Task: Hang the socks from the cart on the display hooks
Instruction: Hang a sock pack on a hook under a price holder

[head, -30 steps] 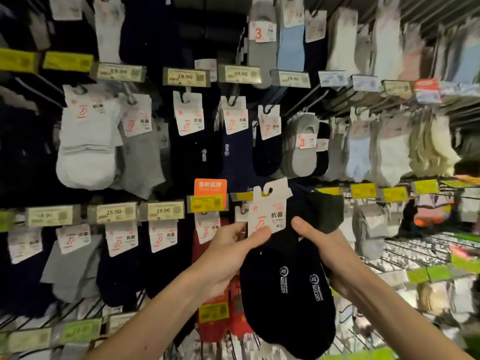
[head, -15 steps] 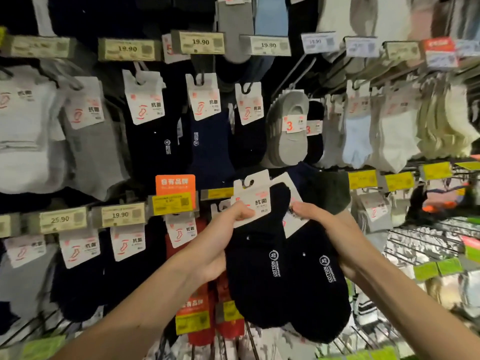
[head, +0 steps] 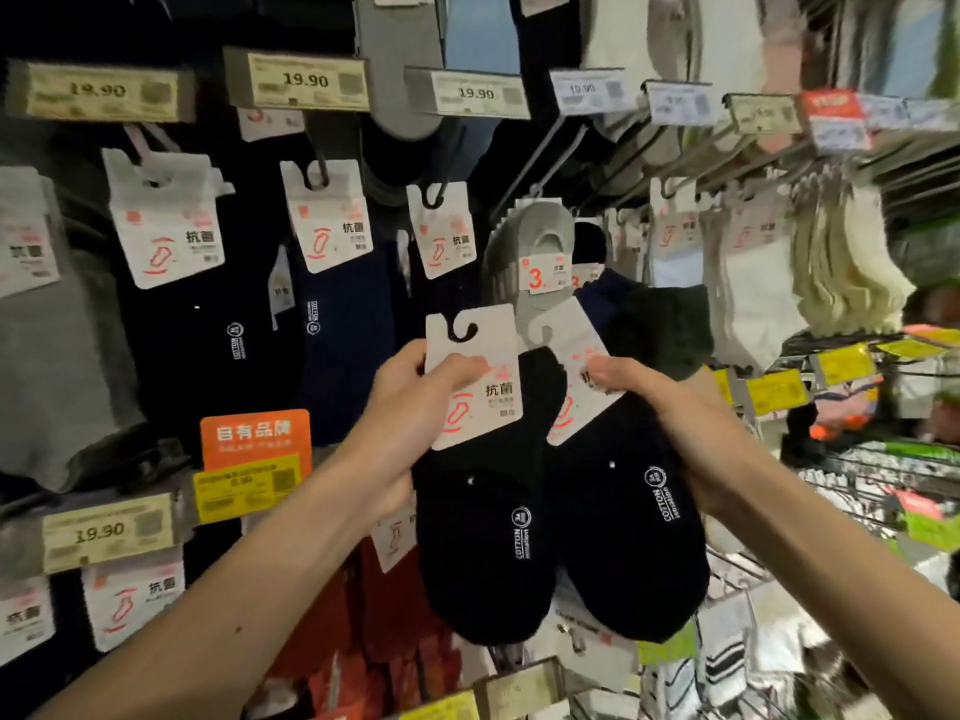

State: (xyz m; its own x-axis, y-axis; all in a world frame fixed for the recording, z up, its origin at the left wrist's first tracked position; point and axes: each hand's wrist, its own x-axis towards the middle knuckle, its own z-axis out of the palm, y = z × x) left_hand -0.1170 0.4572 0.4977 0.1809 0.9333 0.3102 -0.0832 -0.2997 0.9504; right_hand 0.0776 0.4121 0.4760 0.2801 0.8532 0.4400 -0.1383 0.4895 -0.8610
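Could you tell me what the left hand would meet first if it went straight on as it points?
Probably the grey sock bundle with the red 3 label, up and right of the left hand; depth unclear.

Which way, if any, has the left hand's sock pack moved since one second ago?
Yes, upward. The sock pack in the left hand was level with the orange sign; now its card sits clearly above it.

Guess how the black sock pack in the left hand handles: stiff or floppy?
Likely floppy: the black sock pack hangs limp below its card. The card looks stiff, standing flat where the left hand pinches it. Probably light.
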